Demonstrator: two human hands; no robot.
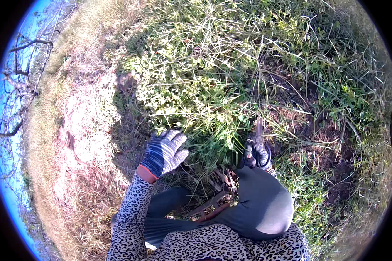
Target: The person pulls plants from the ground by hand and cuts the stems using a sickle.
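My left hand, in a striped grey knit glove with an orange cuff, is at the left edge of a leafy green clump. Its fingers are stretched out, with nothing seen in them. On the clump's right side my right hand, also gloved, is closed round the lower end of a narrow hand tool. The tool's greyish upper part points away from me into the grass. Its exact kind is hard to make out, and my knee partly hides the right wrist.
My bent knee in grey trousers is close below my right hand. Brown sticks lie between my legs. Bare reddish soil shows at the right, dry grass at the left. Bare branches stand at the far left.
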